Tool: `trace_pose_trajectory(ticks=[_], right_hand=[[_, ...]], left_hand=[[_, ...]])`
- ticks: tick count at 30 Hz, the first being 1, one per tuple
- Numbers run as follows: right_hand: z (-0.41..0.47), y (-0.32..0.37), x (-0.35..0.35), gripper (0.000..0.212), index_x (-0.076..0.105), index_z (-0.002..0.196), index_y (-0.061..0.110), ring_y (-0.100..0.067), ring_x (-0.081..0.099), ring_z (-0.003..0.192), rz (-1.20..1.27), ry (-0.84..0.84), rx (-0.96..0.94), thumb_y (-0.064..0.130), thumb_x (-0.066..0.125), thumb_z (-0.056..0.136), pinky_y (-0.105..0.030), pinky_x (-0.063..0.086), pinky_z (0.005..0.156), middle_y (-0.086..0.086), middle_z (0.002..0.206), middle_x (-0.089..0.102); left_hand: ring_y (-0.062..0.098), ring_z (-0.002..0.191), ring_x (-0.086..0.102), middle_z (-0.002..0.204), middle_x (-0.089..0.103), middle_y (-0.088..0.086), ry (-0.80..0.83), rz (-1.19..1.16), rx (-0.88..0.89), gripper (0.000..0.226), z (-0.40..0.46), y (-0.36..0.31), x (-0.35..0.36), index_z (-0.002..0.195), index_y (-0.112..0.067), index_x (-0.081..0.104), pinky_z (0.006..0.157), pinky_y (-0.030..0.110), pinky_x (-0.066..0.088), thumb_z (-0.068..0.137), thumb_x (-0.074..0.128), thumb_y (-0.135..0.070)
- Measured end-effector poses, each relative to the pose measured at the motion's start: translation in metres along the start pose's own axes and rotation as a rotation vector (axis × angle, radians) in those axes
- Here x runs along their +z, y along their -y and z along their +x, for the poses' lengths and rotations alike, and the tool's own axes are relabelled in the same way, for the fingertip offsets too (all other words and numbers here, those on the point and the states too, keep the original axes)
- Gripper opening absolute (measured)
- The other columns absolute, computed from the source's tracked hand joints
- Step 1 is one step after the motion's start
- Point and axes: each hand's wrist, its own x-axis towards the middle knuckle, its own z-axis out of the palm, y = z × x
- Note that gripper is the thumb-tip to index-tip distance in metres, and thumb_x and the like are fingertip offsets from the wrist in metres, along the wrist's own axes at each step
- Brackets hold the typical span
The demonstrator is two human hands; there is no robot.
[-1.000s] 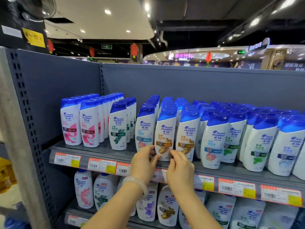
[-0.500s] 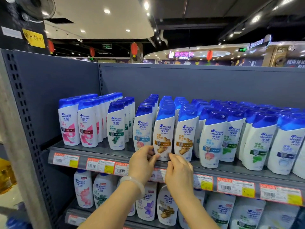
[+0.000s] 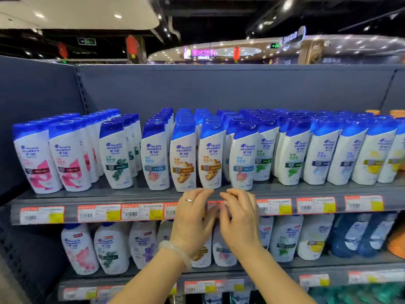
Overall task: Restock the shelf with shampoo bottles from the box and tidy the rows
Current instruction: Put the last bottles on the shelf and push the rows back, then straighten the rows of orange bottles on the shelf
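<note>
White shampoo bottles with blue caps stand in rows on the top shelf (image 3: 105, 195). Two ginger-label bottles (image 3: 183, 157) (image 3: 210, 156) lead the middle rows. My left hand (image 3: 192, 218), with a ring and a pale bangle, is raised in front of the shelf edge, fingers loosely bent, holding nothing. My right hand (image 3: 240, 218) is beside it, fingers relaxed, its fingertips at the front edge just below the bottles. Neither hand touches a bottle. The box is out of view.
A strip of price tags (image 3: 140, 212) runs along the shelf's front edge. A lower shelf (image 3: 306, 267) carries more shampoo bottles and dark blue ones at the right. Grey shelf panels (image 3: 37, 93) close the left side and back.
The view has swung right and closer to the shelf. Both hands have drawn back and down from the ginger bottles' bases to the shelf edge, and moved slightly apart.
</note>
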Motion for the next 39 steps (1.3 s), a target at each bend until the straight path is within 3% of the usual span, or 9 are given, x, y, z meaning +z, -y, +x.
trace_pose_trajectory(ticks=[2,5,7,9,14,23,29,34,39], right_hand=[[-0.023,-0.021,-0.016,0.024,0.067,0.099,0.011,-0.020,0.046,0.097,-0.123,0.028,0.063,0.013,0.057,0.078,-0.033,0.046,0.083,-0.006,0.103,0.063],[-0.066,-0.049,-0.051,0.045,0.060,0.113,0.010,-0.024,0.043,0.109,-0.321,0.277,0.255,0.007,0.072,0.070,-0.043,0.050,0.089,-0.011,0.117,0.057],[-0.097,-0.063,-0.078,0.051,0.043,0.132,0.013,-0.029,0.033,0.128,-0.429,0.500,0.430,0.014,0.061,0.084,-0.044,0.038,0.104,-0.010,0.139,0.037],[-0.126,-0.078,-0.104,0.048,0.033,0.136,0.018,-0.028,0.022,0.135,-0.444,0.669,0.625,0.018,0.049,0.091,-0.039,0.029,0.109,-0.006,0.147,0.022],[-0.192,-0.123,-0.165,0.050,0.033,0.137,0.017,-0.029,0.021,0.137,-0.470,0.817,0.927,0.027,0.050,0.091,-0.038,0.026,0.110,-0.008,0.147,0.023],[-0.301,-0.226,-0.324,0.051,0.041,0.130,0.015,-0.028,0.033,0.129,-0.540,0.794,1.123,0.034,0.056,0.086,-0.034,0.029,0.109,-0.008,0.135,0.038],[-0.365,-0.308,-0.427,0.057,0.045,0.132,0.020,-0.024,0.040,0.125,-0.566,0.814,1.258,0.036,0.061,0.079,-0.029,0.034,0.107,-0.005,0.131,0.045],[-0.384,-0.370,-0.447,0.069,0.033,0.141,0.026,-0.028,0.037,0.128,-0.524,0.926,1.336,0.031,0.064,0.079,-0.035,0.035,0.109,-0.007,0.137,0.039],[-0.397,-0.444,-0.444,0.055,0.040,0.138,0.020,-0.025,0.034,0.134,-0.438,1.001,1.265,0.026,0.058,0.086,-0.033,0.028,0.112,-0.005,0.145,0.036]], left_hand=[[0.013,0.098,0.049,0.102,0.063,0.006,0.082,-0.061,0.062,0.031,-0.015,-0.015,0.022,0.113,-0.018,0.051,0.087,0.021,0.040,0.083,0.053,-0.027],[0.016,0.101,0.051,0.107,0.061,0.006,0.297,-0.100,0.061,0.032,-0.048,-0.042,0.062,0.114,-0.015,0.056,0.089,0.024,0.043,0.085,0.057,-0.026],[0.023,0.114,0.048,0.123,0.053,0.004,0.542,-0.072,0.010,0.040,-0.072,-0.067,0.088,0.125,-0.016,0.052,0.096,0.031,0.042,0.087,0.059,-0.025],[0.023,0.125,0.039,0.135,0.042,0.001,0.758,-0.068,-0.016,0.046,-0.095,-0.092,0.109,0.134,-0.019,0.041,0.101,0.029,0.033,0.090,0.053,-0.026],[0.023,0.127,0.036,0.137,0.037,0.003,1.033,-0.066,0.017,0.051,-0.141,-0.155,0.146,0.139,-0.019,0.034,0.101,0.026,0.034,0.092,0.049,-0.031],[0.026,0.121,0.044,0.126,0.045,0.007,1.264,-0.074,-0.037,0.043,-0.208,-0.302,0.241,0.127,-0.012,0.048,0.099,0.031,0.038,0.087,0.056,-0.028],[0.025,0.127,0.040,0.139,0.037,0.005,1.520,-0.044,-0.218,0.053,-0.290,-0.384,0.299,0.134,-0.019,0.043,0.105,0.031,0.035,0.085,0.056,-0.032],[0.025,0.128,0.038,0.140,0.034,0.007,1.599,-0.016,-0.377,0.051,-0.317,-0.409,0.346,0.135,-0.018,0.040,0.107,0.031,0.034,0.087,0.054,-0.028],[0.024,0.128,0.041,0.139,0.035,0.006,1.582,-0.033,-0.527,0.051,-0.321,-0.417,0.434,0.135,-0.018,0.040,0.106,0.033,0.038,0.088,0.056,-0.029]])
